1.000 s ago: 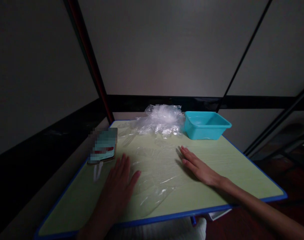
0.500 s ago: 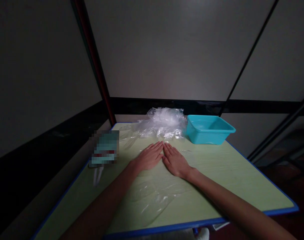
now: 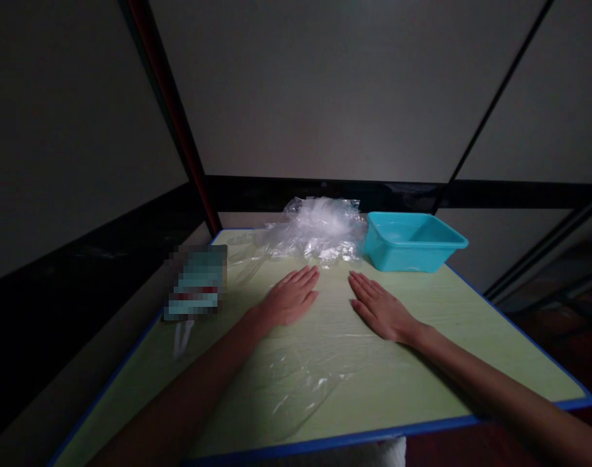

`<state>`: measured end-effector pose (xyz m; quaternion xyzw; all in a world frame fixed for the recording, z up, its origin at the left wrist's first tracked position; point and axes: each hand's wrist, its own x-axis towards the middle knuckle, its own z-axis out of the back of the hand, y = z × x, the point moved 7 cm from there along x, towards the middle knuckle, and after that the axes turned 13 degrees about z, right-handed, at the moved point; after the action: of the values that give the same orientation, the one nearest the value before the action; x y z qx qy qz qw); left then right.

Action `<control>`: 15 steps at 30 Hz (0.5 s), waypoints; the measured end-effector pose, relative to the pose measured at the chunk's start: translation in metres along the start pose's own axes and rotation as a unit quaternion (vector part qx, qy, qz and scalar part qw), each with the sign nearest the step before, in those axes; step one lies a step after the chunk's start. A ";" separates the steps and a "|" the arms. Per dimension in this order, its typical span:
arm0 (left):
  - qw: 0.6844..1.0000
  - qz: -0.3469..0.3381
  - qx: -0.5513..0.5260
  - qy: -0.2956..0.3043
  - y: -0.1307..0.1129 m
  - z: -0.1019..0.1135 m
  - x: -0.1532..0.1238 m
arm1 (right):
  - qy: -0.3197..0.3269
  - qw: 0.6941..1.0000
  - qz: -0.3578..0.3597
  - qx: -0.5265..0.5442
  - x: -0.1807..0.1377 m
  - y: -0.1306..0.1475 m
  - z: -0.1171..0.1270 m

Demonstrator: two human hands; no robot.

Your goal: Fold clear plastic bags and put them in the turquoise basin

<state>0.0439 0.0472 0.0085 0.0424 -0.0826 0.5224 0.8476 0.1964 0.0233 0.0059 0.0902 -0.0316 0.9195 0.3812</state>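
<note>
Left hand (image 3: 288, 299) and right hand (image 3: 380, 310) are lying palm-down, fingers extended, gripping nothing, pressing the clear plastic sheet (image 3: 325, 353) at mid-desk (image 3: 471, 324). This looks like a smoothing step. Wrinkles are showing nearer the front edge.

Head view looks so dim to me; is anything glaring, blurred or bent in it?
Head view: dim, with light mostly on the table, corners fading to black; faint glints on the clear plastic sheet under the flat left hand and right hand; the packet at left is pixelated; wall lines splay outward, a wide-lens distortion; the hands look sharp.
</note>
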 end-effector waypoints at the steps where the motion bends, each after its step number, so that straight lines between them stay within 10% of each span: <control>1: 1.000 0.000 0.001 0.001 0.000 0.000 0.000 | 0.003 1.000 -0.003 -0.003 -0.005 -0.004 0.000; 15: 0.997 0.030 -0.028 -0.069 0.000 0.028 -0.002 | -0.074 0.990 -0.057 0.106 -0.021 -0.021 0.013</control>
<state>0.0404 0.0414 0.0359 0.0521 -0.1563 0.5410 0.8247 0.2280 0.0219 0.0142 0.1998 0.0430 0.8854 0.4175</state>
